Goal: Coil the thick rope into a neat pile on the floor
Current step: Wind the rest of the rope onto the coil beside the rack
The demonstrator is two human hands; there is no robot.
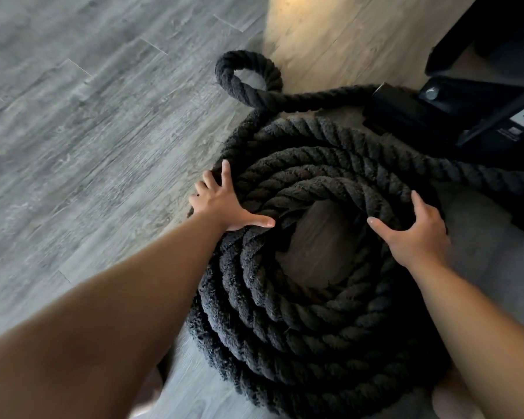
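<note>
On floor [88, 116] | 1 rope [315, 334], coiled | L hand [221, 204] spread flat on it | R hand [415, 234] grips inner turn

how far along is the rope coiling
Mostly done: the rope lies in stacked rings on the floor. In hand: the left hand presses the coil's side, the right hand grips the top turn. Left: a loose loop and a strand trailing off right beside the black frame.
</note>
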